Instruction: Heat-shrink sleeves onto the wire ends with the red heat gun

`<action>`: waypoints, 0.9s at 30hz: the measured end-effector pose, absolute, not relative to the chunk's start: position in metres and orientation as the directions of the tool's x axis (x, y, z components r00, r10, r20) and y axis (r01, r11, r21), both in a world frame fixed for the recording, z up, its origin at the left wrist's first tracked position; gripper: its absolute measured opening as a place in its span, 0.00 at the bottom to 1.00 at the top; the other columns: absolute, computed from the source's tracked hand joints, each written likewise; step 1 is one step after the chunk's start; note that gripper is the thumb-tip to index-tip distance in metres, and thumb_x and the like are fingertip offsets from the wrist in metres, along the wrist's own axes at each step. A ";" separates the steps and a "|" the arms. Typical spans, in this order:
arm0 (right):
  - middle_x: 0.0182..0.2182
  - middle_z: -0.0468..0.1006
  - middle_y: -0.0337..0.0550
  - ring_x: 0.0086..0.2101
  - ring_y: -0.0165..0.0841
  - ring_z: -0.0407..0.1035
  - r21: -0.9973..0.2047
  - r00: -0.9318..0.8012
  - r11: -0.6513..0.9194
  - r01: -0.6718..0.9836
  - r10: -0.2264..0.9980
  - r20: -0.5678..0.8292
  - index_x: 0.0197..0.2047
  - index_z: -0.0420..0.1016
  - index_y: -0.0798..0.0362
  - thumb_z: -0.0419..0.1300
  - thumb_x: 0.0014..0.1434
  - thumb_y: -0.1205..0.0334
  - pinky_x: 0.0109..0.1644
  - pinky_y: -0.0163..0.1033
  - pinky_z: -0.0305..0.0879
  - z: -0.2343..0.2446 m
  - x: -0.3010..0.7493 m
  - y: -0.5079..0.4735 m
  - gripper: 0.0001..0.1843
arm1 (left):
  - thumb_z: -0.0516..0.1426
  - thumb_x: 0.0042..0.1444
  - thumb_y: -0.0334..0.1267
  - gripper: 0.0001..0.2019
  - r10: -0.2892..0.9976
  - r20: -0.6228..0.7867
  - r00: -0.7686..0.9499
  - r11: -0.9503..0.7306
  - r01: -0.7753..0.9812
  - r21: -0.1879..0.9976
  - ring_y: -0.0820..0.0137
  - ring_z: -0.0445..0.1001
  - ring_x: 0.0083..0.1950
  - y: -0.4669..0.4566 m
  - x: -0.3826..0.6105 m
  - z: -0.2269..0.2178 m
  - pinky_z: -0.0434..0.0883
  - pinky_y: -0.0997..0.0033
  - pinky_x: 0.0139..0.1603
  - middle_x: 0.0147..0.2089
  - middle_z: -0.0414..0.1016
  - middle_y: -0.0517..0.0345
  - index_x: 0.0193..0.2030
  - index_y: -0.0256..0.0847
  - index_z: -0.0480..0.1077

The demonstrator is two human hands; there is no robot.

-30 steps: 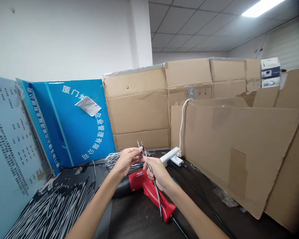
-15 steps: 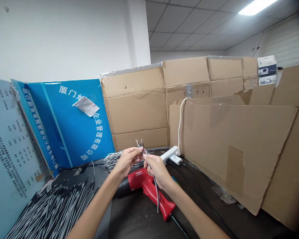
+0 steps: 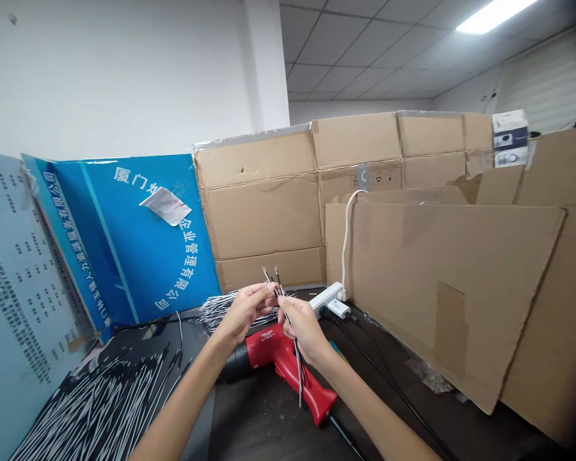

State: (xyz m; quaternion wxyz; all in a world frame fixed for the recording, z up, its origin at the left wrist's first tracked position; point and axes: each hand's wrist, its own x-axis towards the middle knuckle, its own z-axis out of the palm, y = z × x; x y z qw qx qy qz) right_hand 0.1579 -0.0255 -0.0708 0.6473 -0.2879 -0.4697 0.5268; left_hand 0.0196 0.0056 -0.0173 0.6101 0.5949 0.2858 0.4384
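Note:
Several thin black and white wires [image 3: 298, 378] run through both hands, their stripped tips pointing up and their tails hanging down over the heat gun. My left hand [image 3: 248, 312] pinches the wires near their upper ends. Just beside it, my right hand [image 3: 303, 324] grips the same bunch between thumb and fingers. Below the hands a red heat gun [image 3: 288, 366] with a black nozzle end lies on the dark table. My fingers hide the middle part of the wires.
A pile of black and white wires [image 3: 96, 403] covers the left of the table; another wire bundle [image 3: 216, 310] lies behind my hands. A white power strip [image 3: 327, 297] with plugs and black cables stands to the right. Cardboard panels [image 3: 264, 218] and a blue board [image 3: 144, 256] wall the back.
Both hands stay nearly in place with the wires. The wire tips above my fingers have spread slightly, and the hanging tails have shifted a little left.

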 end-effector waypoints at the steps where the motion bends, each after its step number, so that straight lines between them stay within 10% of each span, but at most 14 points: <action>1: 0.15 0.60 0.30 0.14 0.20 0.45 -0.868 0.000 0.281 -0.410 0.951 0.308 0.22 0.66 0.53 0.61 0.59 0.47 0.18 0.32 0.37 -0.071 0.158 -0.026 0.22 | 0.67 0.53 0.51 0.19 0.884 0.176 0.433 -0.087 -0.218 0.972 0.70 0.76 0.36 0.006 0.020 -0.018 0.73 0.73 0.39 0.37 0.78 0.51 0.43 0.37 0.79; 15: 0.15 0.59 0.29 0.14 0.20 0.44 -0.869 -0.008 0.285 -0.405 0.949 0.315 0.22 0.66 0.53 0.62 0.59 0.44 0.18 0.32 0.36 -0.067 0.156 -0.030 0.24 | 0.70 0.48 0.47 0.17 0.929 0.259 0.264 -0.188 -0.267 0.945 0.77 0.69 0.29 0.002 0.034 -0.027 0.70 0.80 0.32 0.27 0.68 0.62 0.28 0.37 0.72; 27: 0.19 0.62 0.30 0.15 0.19 0.44 -0.838 -0.016 0.268 -0.475 0.949 0.313 0.26 0.67 0.54 0.64 0.58 0.46 0.18 0.30 0.37 -0.068 0.159 -0.028 0.21 | 0.69 0.51 0.48 0.16 0.906 0.263 0.332 -0.190 -0.237 0.953 0.74 0.73 0.35 0.004 0.031 -0.027 0.72 0.77 0.38 0.36 0.76 0.57 0.39 0.38 0.79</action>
